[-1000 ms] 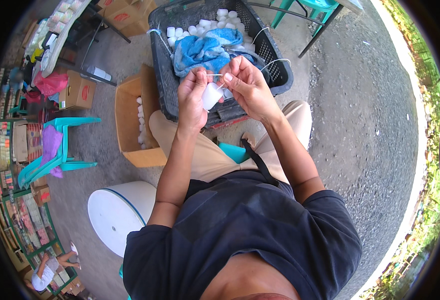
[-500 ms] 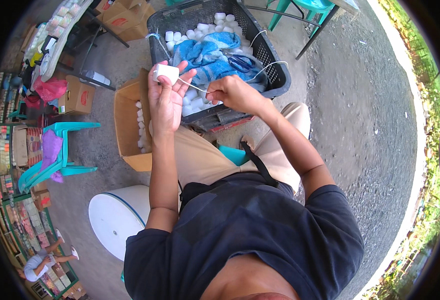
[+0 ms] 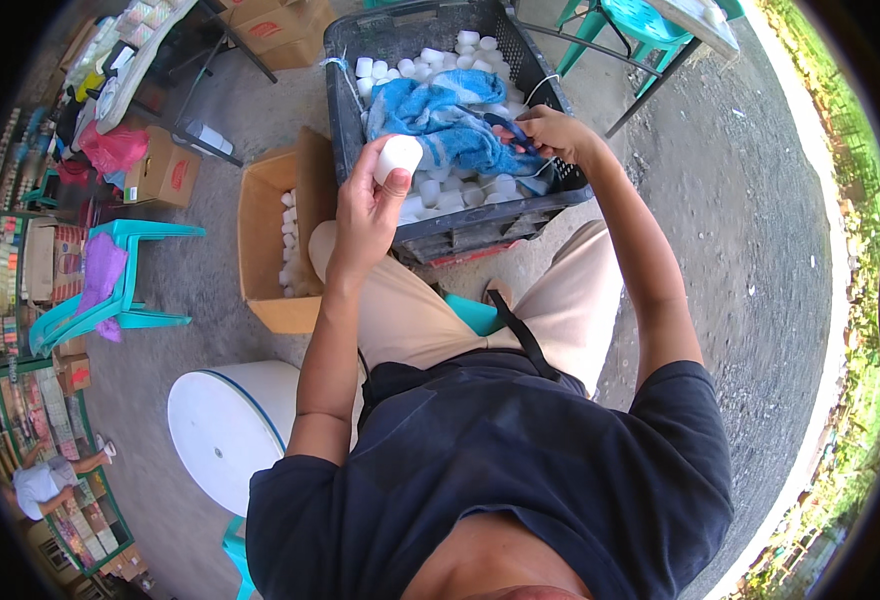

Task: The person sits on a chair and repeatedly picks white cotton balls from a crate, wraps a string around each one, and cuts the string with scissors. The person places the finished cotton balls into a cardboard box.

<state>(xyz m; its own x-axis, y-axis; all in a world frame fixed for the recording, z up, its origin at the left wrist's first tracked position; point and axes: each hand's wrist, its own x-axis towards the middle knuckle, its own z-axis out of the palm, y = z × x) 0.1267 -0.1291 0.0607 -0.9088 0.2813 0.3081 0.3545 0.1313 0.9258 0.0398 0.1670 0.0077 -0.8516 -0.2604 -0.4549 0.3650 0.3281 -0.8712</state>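
My left hand [image 3: 365, 215] is closed round a short white cylinder [image 3: 398, 158], candle-like in shape, with its round end facing up. It is held over the near left part of a black plastic crate [image 3: 505, 214]. My right hand [image 3: 562, 135] reaches over the crate's right side, closed on dark blue-handled scissors [image 3: 523, 138]; the blades are hard to make out. Under them lies a crumpled blue-and-white towel [image 3: 435, 105], on top of many loose white cylinders [image 3: 450, 195]. A thin white cord [image 3: 540, 86] loops at the crate's right rim.
Left of the crate stands an open cardboard box [image 3: 270, 215] with more white cylinders. A white round drum [image 3: 215, 450] and teal stacked chairs [image 3: 135, 270] are at my left. Tables [image 3: 150, 60] stand at the far left and far right. Another person [image 3: 45, 485] is by the shelves.
My right hand has let go of the white cord and moved right and away to the scissors on the towel, now gripping them. My left hand has turned and closed more round the cylinder.
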